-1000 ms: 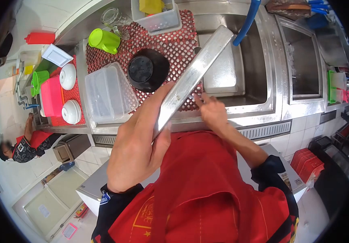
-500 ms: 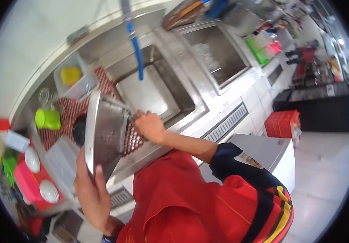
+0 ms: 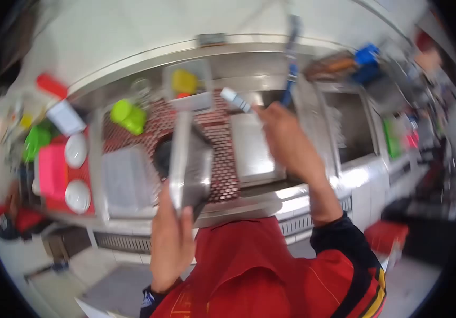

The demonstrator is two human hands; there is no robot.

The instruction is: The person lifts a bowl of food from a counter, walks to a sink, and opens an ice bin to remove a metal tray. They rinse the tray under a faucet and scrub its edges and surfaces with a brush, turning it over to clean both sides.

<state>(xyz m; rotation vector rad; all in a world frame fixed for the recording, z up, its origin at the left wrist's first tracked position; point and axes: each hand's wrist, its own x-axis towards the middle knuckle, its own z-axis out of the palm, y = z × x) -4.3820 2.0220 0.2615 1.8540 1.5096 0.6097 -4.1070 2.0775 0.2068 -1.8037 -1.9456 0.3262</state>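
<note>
My left hand (image 3: 172, 241) grips the near edge of a steel food pan (image 3: 198, 167), tilted up on its side with the thumb along its rim. The pan is over a red-and-white patterned mat. Raised over the sink basin (image 3: 251, 169), my right hand (image 3: 286, 135) has its fingers closed. From its fingertips sticks out a small white strip-like piece (image 3: 233, 99) with dark stripes, blurred by motion. A blue hose (image 3: 291, 77) hangs down just behind this hand. Left of the pan, a dark round thing (image 3: 162, 156) is partly covered by it.
On the mat (image 3: 222, 164) stand a lime-green cup (image 3: 128, 116) and a clear tub (image 3: 206, 100) holding a yellow sponge (image 3: 184, 82). A translucent container (image 3: 127, 180) lies at left, near white bowls (image 3: 77, 196) and a pink bin (image 3: 52, 169). A second basin (image 3: 350, 127) is at right.
My right hand has left the pan's side and moved up and right over the basin, with the white piece now showing. The pan stays in my left hand. The view has turned left.
</note>
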